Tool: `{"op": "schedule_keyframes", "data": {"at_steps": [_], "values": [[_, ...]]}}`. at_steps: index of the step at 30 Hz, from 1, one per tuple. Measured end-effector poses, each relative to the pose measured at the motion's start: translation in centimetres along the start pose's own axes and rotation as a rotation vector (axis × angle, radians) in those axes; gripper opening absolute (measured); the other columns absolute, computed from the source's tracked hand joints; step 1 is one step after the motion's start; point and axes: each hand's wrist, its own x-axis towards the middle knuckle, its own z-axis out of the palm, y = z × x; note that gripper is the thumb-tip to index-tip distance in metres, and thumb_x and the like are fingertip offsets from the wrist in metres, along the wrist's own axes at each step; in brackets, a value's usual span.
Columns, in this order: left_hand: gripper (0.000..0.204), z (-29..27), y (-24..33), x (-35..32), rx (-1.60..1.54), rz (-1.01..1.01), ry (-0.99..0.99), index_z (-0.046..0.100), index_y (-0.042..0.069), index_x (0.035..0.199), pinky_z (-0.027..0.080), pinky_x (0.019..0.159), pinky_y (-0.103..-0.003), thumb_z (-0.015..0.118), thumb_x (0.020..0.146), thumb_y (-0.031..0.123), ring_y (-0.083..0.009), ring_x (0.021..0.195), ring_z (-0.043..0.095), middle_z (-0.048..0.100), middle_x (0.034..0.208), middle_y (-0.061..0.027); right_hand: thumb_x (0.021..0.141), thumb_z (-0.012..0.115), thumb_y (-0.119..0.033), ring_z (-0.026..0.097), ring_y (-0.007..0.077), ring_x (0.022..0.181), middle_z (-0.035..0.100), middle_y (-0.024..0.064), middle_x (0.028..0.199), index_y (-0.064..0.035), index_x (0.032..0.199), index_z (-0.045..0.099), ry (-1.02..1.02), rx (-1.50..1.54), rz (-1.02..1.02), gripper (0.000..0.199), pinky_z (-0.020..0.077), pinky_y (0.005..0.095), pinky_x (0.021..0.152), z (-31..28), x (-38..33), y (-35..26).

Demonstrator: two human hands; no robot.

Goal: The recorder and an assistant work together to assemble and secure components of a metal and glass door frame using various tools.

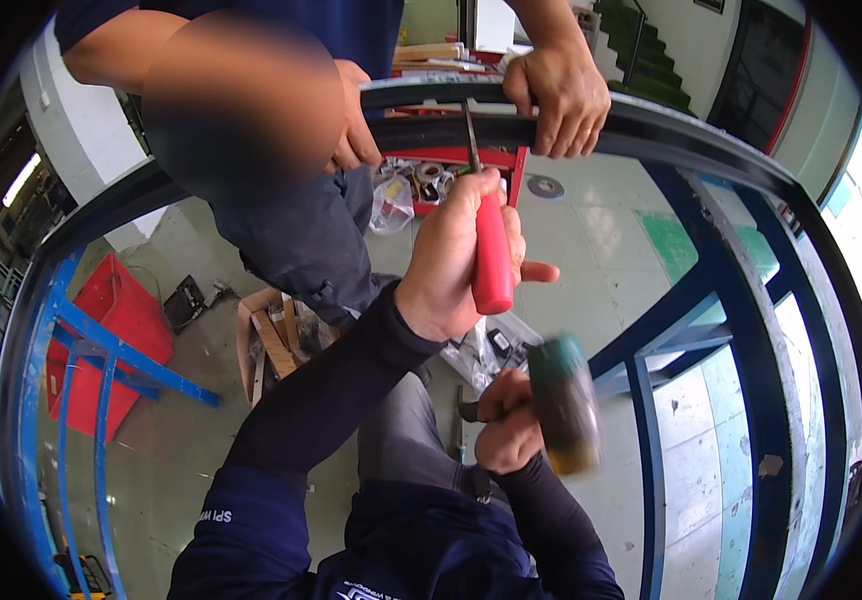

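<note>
My left hand (pixel 448 255) is closed around the red handle of a chisel (pixel 493 262). The chisel's narrow metal blade points away from me, its tip against the curved black frame (pixel 414 131). Lower and to the right, my right hand (pixel 508 428) grips a mallet, whose green-and-yellow head (pixel 565 400) is smeared by motion. A gap separates the mallet head from the chisel's handle end. Across the frame, a co-worker's hand (pixel 563 98) grasps it right of the blade, and their other hand (pixel 353 115) is at the frame on the left.
Blue metal stands (pixel 131 362) (pixel 716 275) rise at left and right beneath the frame. A red bin (pixel 111 345) stands at the left, a cardboard box (pixel 269 345) with offcuts near the co-worker's legs. A red tray (pixel 451 205) holds rolls of tape; another roll (pixel 546 187) lies on the floor.
</note>
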Motion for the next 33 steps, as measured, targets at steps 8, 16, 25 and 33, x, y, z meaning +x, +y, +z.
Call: {"op": "schedule_keyframes", "data": {"at_steps": [8,16,25,33], "values": [[0.03,-0.2,-0.4,1.1,0.106,0.084,-0.053,0.05,0.014,0.089,0.059,0.068,-0.041,0.046,0.1,0.041,-0.0117,0.045,0.048,0.046,0.055,0.0015,0.064,0.07,-0.012,0.048,0.0225,0.054,0.057,0.0099,0.069,-0.0003,0.076,0.057,-0.245,0.116,-0.439,0.021,0.034,0.0337,0.046,-2.2,1.5,-0.5],[0.029,0.4,-0.2,0.5,0.102,0.079,-0.064,0.05,0.014,0.09,0.059,0.068,-0.04,0.047,0.1,0.041,-0.0114,0.044,0.046,0.044,0.055,0.0012,0.065,0.071,-0.01,0.057,0.0292,0.058,0.06,0.0131,0.072,-0.0016,0.076,0.054,-0.273,-0.362,-0.249,0.022,0.0445,0.0367,0.052,-4.5,-1.2,-0.2],[0.03,-0.1,-0.8,0.8,0.075,0.074,-0.05,0.051,0.014,0.088,0.058,0.072,-0.041,0.046,0.1,0.04,-0.0127,0.045,0.047,0.045,0.054,0.0008,0.061,0.069,-0.015,0.049,0.0215,0.052,0.057,0.0081,0.066,0.0006,0.074,0.058,-0.072,0.087,-0.473,0.023,0.0324,0.0304,0.045,-1.1,-0.3,0.8],[0.029,-0.1,-1.2,1.0,0.1,0.075,-0.026,0.052,0.014,0.088,0.058,0.07,-0.041,0.047,0.1,0.04,-0.0126,0.046,0.048,0.046,0.055,0.0005,0.079,0.059,-0.027,0.049,0.0208,0.051,0.052,0.0081,0.061,-0.0042,0.071,0.052,0.101,0.141,-0.145,0.025,0.0367,0.0311,0.049,0.8,0.4,-1.6]]}}
